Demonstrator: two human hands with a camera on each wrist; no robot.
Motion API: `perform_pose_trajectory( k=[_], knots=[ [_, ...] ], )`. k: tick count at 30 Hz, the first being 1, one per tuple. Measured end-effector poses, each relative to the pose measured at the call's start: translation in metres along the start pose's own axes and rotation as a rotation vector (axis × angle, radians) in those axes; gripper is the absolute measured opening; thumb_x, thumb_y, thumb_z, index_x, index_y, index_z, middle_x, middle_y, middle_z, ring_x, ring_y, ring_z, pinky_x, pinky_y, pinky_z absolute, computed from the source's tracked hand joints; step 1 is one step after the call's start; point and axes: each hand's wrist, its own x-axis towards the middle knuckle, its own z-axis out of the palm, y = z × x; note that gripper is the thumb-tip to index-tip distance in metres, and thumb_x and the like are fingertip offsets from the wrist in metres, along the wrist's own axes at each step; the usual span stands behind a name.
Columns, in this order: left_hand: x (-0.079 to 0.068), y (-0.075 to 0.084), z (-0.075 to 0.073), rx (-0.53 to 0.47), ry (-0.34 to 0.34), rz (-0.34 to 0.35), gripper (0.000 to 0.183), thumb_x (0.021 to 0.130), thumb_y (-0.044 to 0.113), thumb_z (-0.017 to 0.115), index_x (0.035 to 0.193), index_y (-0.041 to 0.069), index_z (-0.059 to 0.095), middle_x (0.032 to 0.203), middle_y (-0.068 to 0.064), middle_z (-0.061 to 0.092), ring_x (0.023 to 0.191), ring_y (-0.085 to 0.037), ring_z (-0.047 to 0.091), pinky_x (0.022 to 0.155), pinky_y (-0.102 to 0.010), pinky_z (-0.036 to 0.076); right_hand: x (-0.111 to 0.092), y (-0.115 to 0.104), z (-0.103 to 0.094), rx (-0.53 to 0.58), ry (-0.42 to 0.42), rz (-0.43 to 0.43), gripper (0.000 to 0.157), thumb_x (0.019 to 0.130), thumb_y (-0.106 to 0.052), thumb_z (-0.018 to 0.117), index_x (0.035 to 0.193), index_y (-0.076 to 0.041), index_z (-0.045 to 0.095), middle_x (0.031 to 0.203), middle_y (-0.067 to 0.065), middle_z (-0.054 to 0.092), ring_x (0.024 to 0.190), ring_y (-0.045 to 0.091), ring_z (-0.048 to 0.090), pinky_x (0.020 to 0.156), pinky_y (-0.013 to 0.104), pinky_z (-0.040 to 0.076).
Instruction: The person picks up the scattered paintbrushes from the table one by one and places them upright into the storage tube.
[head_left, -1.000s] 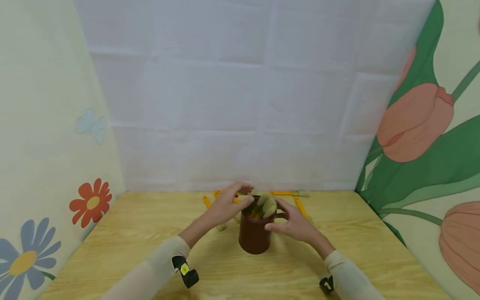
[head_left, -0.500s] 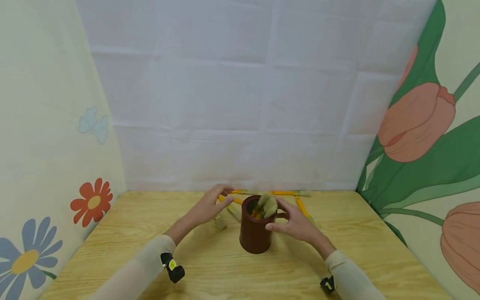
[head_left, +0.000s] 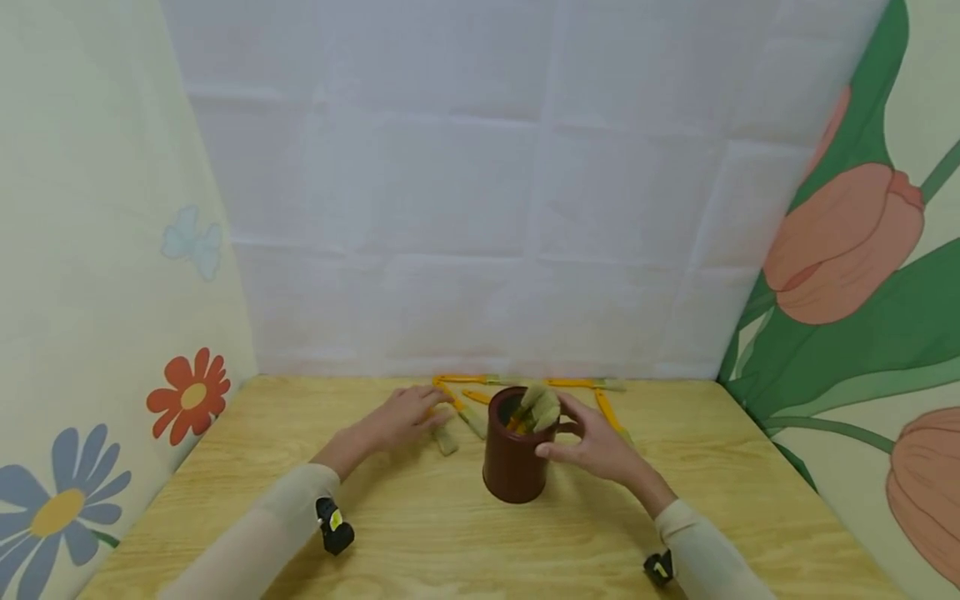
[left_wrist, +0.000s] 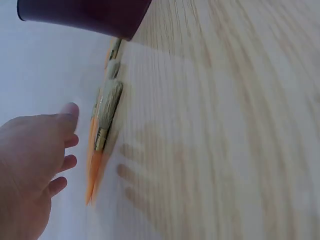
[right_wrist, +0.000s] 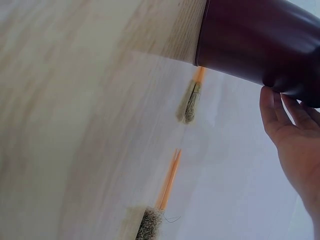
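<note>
A dark red-brown mug stands upright on the table, with paintbrushes in it, bristles up at the rim. My right hand holds the mug near its rim on the handle side, thumb in front; its fingertips show against the mug in the right wrist view. My left hand hovers over a paintbrush left of the mug, hiding that brush's handle. The left wrist view has the left hand with fingers apart, beside a brush with pale bristles and an orange handle.
More orange-handled paintbrushes lie behind the mug: one slanted, one along the back edge, one at back right and one slanted right of the mug. A white sheet rises behind the wooden table.
My left hand has moved from beside the mug's rim leftward and down to the brush on the left. The right hand has stayed at the mug.
</note>
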Motion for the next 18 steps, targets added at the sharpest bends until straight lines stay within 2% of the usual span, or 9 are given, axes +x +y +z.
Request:
perform_pose_trajectory(
  k=[7,13,18],
  knots=[
    [-0.004,-0.008,0.001,0.062,-0.080,0.081,0.047,0.099,0.018,0.070,0.143,0.008,0.058,0.145,-0.013,0.053,0.134,-0.036,0.047,0.103,-0.065,0.033,0.001,0.000,-0.001,0.007,-0.004,0.012,0.078,0.093,-0.020,0.079,0.158,-0.027,0.037,0.150,-0.001,0.047,0.133,0.020,0.049,0.104,0.040,0.046],
    [-0.005,-0.012,0.004,0.117,-0.064,0.092,0.032,0.096,0.011,0.073,0.128,0.014,0.070,0.133,-0.006,0.062,0.125,-0.031,0.054,0.099,-0.061,0.039,0.001,0.001,0.000,0.007,0.004,0.005,0.076,0.092,-0.017,0.080,0.156,-0.024,0.039,0.148,0.002,0.049,0.132,0.022,0.051,0.103,0.044,0.046],
    [-0.004,-0.012,0.002,0.135,-0.046,0.090,0.028,0.095,0.011,0.074,0.122,0.018,0.073,0.124,-0.001,0.065,0.117,-0.027,0.059,0.096,-0.059,0.042,0.000,0.001,-0.001,-0.004,0.002,0.014,0.076,0.092,-0.019,0.080,0.157,-0.026,0.039,0.149,0.000,0.048,0.132,0.021,0.051,0.103,0.041,0.046]
  ],
)
